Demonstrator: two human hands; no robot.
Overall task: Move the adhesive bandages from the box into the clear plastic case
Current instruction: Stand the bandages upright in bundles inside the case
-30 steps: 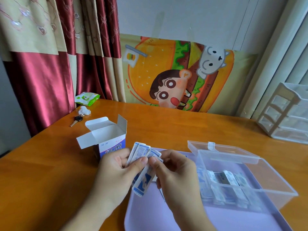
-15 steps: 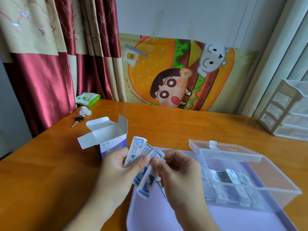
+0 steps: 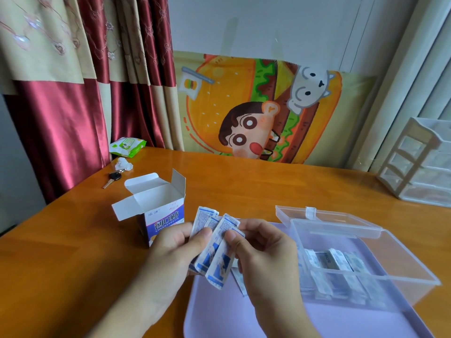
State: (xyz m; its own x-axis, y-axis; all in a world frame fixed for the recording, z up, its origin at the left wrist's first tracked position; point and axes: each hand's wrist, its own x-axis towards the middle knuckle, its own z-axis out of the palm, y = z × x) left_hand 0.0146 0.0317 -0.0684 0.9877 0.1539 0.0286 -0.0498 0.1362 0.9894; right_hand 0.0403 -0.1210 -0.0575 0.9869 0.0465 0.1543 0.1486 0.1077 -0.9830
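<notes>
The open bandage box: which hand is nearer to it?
Left. The left hand holds bandages right in front of the box; the right hand is farther off, toward the clear case.

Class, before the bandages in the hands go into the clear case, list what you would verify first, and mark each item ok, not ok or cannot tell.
1. Bandages gripped: ok, the left hand and the right hand both pinch the fanned bundle.
2. Clear plastic case open: ok, its lid is folded back behind it.
3. Room in the case: ok, bandages line one side only.
4. Case steady: ok, it sits flat on the lilac tray.
5. Path to the case free: ok, nothing lies between the hands and the case.
6. Box emptied: cannot tell, its flaps are open but the bottom is hidden.
</notes>
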